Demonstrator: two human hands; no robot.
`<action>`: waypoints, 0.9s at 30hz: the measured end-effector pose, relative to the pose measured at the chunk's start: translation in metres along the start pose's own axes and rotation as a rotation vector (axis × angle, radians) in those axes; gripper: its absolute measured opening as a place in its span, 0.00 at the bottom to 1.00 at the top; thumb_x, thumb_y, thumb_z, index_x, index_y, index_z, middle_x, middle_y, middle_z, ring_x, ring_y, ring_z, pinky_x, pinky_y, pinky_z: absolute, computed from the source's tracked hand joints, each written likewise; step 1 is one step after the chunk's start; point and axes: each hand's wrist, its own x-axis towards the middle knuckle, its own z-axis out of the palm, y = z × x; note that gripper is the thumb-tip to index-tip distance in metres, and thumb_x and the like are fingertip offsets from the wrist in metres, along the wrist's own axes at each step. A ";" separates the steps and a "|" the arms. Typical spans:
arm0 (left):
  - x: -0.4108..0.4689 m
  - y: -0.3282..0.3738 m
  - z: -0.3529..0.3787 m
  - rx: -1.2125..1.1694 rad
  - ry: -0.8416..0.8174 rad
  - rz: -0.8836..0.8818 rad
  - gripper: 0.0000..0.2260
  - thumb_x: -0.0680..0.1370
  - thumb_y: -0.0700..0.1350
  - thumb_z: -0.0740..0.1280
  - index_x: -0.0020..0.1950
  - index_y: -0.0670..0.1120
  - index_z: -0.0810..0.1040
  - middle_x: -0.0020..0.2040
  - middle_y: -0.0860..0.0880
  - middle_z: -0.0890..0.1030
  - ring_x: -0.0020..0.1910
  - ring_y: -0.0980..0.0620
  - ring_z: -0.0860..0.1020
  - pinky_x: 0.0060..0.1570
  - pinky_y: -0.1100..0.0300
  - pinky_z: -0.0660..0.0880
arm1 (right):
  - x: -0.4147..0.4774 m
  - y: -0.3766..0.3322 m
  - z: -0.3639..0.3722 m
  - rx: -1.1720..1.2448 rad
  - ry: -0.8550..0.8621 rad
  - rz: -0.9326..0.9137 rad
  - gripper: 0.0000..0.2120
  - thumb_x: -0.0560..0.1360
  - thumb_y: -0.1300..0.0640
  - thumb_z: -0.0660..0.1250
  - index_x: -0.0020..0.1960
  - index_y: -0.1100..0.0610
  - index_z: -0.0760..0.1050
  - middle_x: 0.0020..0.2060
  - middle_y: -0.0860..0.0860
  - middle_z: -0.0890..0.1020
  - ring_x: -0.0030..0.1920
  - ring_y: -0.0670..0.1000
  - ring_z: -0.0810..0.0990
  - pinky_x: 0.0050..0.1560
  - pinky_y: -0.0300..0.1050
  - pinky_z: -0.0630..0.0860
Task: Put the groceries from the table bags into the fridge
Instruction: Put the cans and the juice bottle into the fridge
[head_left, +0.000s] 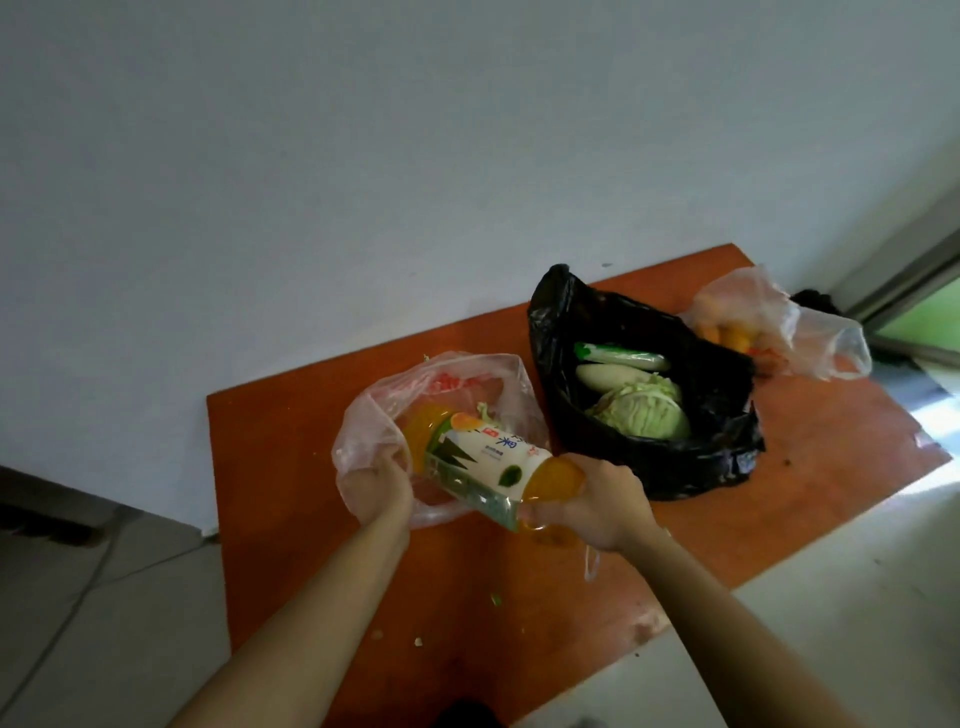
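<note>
We see the right hand (602, 506) clamped on one end of an orange-drink bottle (493, 465), tilted half inside a clear bag (441, 384) on the orange counter (291, 452). The left hand (382, 483) grips the bag's rim. Beside it, a black bag (649, 467) holds a cabbage (644, 410).

Orange-brown surface (291, 519) against the white wall. Black bag (691, 457) sits open on it, toward the back. Clear bag (363, 441) just left of the black bag, nearly touching. Second clear bag (779, 322) behind and right of the black bag, at the far corner. Small green and pale scraps (418, 642) on the bare top, well in front-left of the black bag.
</note>
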 end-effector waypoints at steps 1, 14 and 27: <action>-0.014 0.001 0.000 0.027 -0.008 0.025 0.19 0.83 0.55 0.58 0.64 0.42 0.74 0.53 0.43 0.80 0.50 0.42 0.81 0.47 0.47 0.81 | -0.011 0.009 -0.003 0.025 0.025 0.007 0.39 0.56 0.25 0.73 0.60 0.47 0.76 0.38 0.42 0.82 0.37 0.41 0.81 0.38 0.41 0.81; -0.288 -0.071 0.057 -0.215 -0.632 0.016 0.44 0.58 0.77 0.69 0.62 0.47 0.76 0.54 0.43 0.83 0.48 0.42 0.82 0.39 0.47 0.79 | -0.241 0.179 -0.055 0.297 0.281 -0.005 0.47 0.59 0.27 0.75 0.73 0.45 0.67 0.53 0.40 0.75 0.50 0.43 0.77 0.43 0.34 0.76; -0.651 -0.186 0.177 -0.230 -0.988 0.127 0.39 0.65 0.70 0.72 0.67 0.50 0.65 0.51 0.43 0.83 0.38 0.43 0.86 0.38 0.41 0.82 | -0.510 0.432 -0.131 0.557 0.851 0.276 0.53 0.58 0.29 0.77 0.76 0.41 0.58 0.71 0.45 0.68 0.67 0.50 0.71 0.63 0.52 0.76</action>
